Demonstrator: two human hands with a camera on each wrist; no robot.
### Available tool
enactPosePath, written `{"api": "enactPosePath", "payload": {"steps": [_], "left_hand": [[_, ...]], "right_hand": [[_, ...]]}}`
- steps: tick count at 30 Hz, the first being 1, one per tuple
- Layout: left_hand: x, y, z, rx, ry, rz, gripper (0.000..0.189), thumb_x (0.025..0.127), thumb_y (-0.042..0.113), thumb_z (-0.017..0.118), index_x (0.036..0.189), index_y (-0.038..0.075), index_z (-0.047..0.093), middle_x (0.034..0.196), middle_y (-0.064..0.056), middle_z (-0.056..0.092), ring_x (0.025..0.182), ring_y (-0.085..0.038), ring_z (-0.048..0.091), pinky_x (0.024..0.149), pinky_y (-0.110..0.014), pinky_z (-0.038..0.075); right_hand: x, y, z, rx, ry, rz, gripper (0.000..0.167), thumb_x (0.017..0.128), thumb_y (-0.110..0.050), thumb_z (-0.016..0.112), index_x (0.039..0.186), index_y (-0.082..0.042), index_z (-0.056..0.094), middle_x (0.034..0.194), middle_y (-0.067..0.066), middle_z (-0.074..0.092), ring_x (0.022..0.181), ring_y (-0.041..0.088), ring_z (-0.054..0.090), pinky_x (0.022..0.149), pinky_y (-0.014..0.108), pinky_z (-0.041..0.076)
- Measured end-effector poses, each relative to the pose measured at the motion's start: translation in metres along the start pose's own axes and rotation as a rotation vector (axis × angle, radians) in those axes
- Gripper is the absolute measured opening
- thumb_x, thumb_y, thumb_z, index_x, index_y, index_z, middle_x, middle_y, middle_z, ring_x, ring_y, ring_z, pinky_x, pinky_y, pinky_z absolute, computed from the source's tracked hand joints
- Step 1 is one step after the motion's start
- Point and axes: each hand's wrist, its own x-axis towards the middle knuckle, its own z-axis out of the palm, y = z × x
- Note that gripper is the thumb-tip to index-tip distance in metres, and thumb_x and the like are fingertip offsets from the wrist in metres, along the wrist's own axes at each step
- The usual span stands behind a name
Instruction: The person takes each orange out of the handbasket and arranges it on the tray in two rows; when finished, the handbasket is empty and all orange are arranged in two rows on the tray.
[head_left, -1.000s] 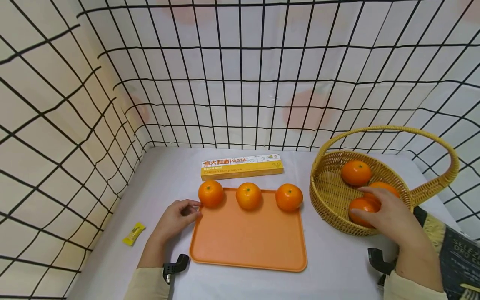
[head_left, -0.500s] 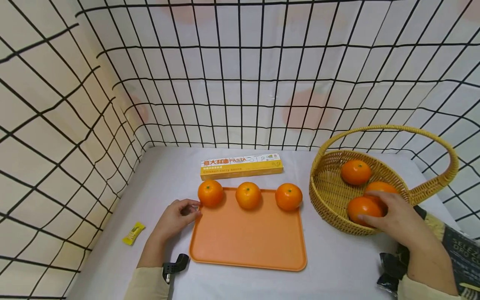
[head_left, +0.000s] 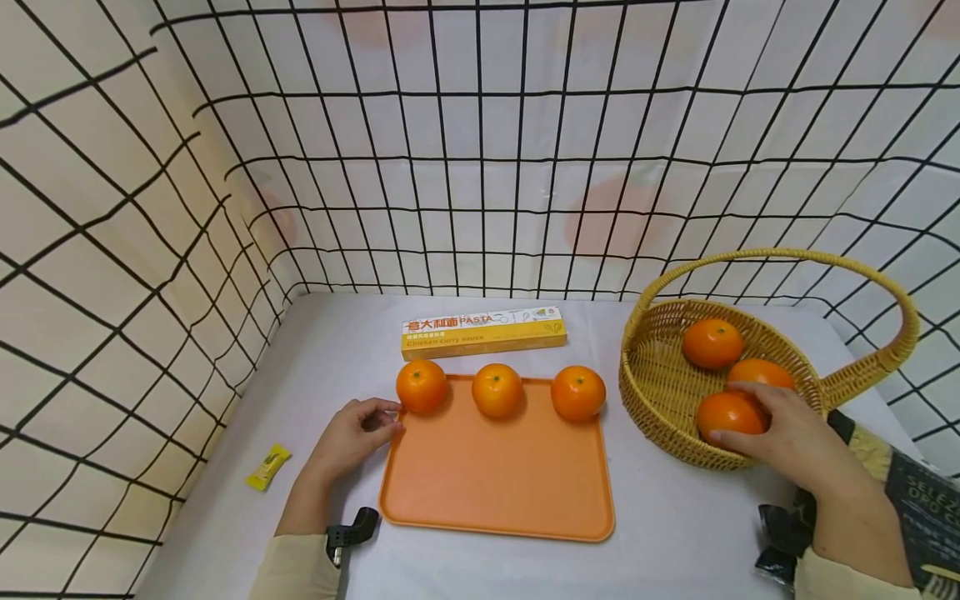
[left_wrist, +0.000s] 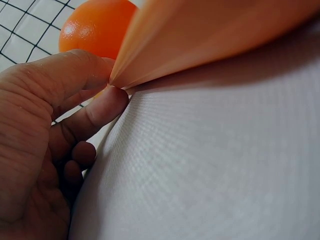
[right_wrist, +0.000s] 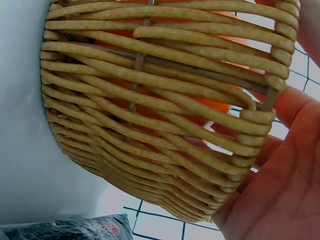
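My left hand (head_left: 348,437) pinches the left edge of a flat orange tray (head_left: 498,483) between thumb and finger. In the left wrist view the tray's edge (left_wrist: 200,45) runs up from my fingertips. Along the tray's far edge sit a left orange (head_left: 422,387), a middle orange (head_left: 497,392) and a right orange (head_left: 577,393). Inside a wicker basket (head_left: 660,425), my right hand (head_left: 795,437) grips the front orange (head_left: 727,418) with thumb and fingers around it. Two more lie there, a back orange (head_left: 712,343) and a partly covered orange (head_left: 761,375). The basket's wall hides most of that grip in the right wrist view.
A pasta box (head_left: 483,333) lies behind the tray. The basket's tall handle (head_left: 892,333) arches over its right side. A dark package (head_left: 930,500) lies beyond my right forearm, and a small yellow wrapper (head_left: 268,467) lies at left. Black wire mesh (head_left: 480,167) surrounds the table.
My right hand has moved slightly right, with its wrist turned, and its fingers now lie around the front orange. The left hand and the tray have stayed in place.
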Motion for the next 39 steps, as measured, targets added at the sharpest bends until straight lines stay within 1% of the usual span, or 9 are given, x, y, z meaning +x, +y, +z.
{"api": "enactPosePath", "payload": {"steps": [9, 13, 23, 27, 30, 34, 39], "left_hand": [[-0.001, 0.000, -0.001, 0.004, 0.001, 0.001, 0.029, 0.088, 0.028, 0.079, 0.115, 0.018, 0.074, 0.096, -0.002, 0.061, 0.093, -0.019, 0.050, 0.081, -0.029, 0.044], [-0.001, 0.000, -0.001, -0.004, 0.002, 0.006, 0.029, 0.088, 0.028, 0.079, 0.115, 0.017, 0.074, 0.096, -0.002, 0.061, 0.092, -0.020, 0.050, 0.079, -0.028, 0.044], [-0.002, 0.001, -0.001, -0.017, 0.005, 0.014, 0.029, 0.088, 0.026, 0.080, 0.115, 0.017, 0.074, 0.095, -0.002, 0.062, 0.093, -0.019, 0.051, 0.080, -0.027, 0.044], [-0.002, 0.001, -0.001, -0.010, 0.008, 0.011, 0.029, 0.088, 0.026, 0.080, 0.115, 0.017, 0.074, 0.095, -0.002, 0.062, 0.092, -0.019, 0.051, 0.080, -0.026, 0.045], [-0.002, 0.001, -0.001, 0.005, 0.012, 0.028, 0.028, 0.088, 0.026, 0.080, 0.114, 0.017, 0.074, 0.094, -0.001, 0.063, 0.091, -0.018, 0.051, 0.080, -0.027, 0.044], [-0.001, 0.001, -0.001, 0.015, 0.015, 0.048, 0.027, 0.088, 0.025, 0.079, 0.114, 0.017, 0.075, 0.092, 0.001, 0.064, 0.089, -0.017, 0.051, 0.079, -0.028, 0.043], [-0.001, 0.001, -0.001, 0.013, 0.014, 0.041, 0.028, 0.088, 0.027, 0.079, 0.114, 0.017, 0.075, 0.092, 0.001, 0.064, 0.090, -0.017, 0.050, 0.079, -0.029, 0.043]], "right_hand": [[0.000, 0.002, 0.000, 0.009, -0.009, 0.002, 0.106, 0.080, -0.073, 0.070, 0.152, -0.003, 0.035, 0.144, 0.042, 0.031, 0.121, 0.059, 0.035, 0.091, 0.078, 0.037], [0.000, 0.002, 0.000, -0.006, -0.011, -0.003, 0.105, 0.080, -0.072, 0.071, 0.151, -0.003, 0.037, 0.144, 0.041, 0.032, 0.121, 0.059, 0.037, 0.091, 0.078, 0.037], [0.003, 0.004, 0.000, -0.028, -0.015, 0.014, 0.097, 0.083, -0.061, 0.076, 0.149, -0.001, 0.039, 0.143, 0.042, 0.034, 0.122, 0.060, 0.036, 0.096, 0.079, 0.033], [0.002, 0.003, 0.000, -0.028, -0.008, 0.010, 0.095, 0.083, -0.059, 0.077, 0.148, -0.001, 0.040, 0.141, 0.041, 0.036, 0.120, 0.059, 0.038, 0.096, 0.078, 0.035], [0.000, 0.001, -0.001, -0.020, 0.000, 0.003, 0.094, 0.084, -0.059, 0.076, 0.148, -0.001, 0.040, 0.141, 0.041, 0.036, 0.119, 0.058, 0.039, 0.094, 0.078, 0.036], [-0.003, -0.003, -0.001, 0.004, 0.041, -0.017, 0.094, 0.086, -0.060, 0.073, 0.151, -0.002, 0.038, 0.144, 0.041, 0.035, 0.121, 0.058, 0.038, 0.093, 0.077, 0.037], [-0.006, -0.009, 0.001, 0.036, 0.126, -0.031, 0.094, 0.088, -0.063, 0.069, 0.154, -0.005, 0.035, 0.149, 0.040, 0.030, 0.123, 0.060, 0.036, 0.093, 0.078, 0.037]]}}
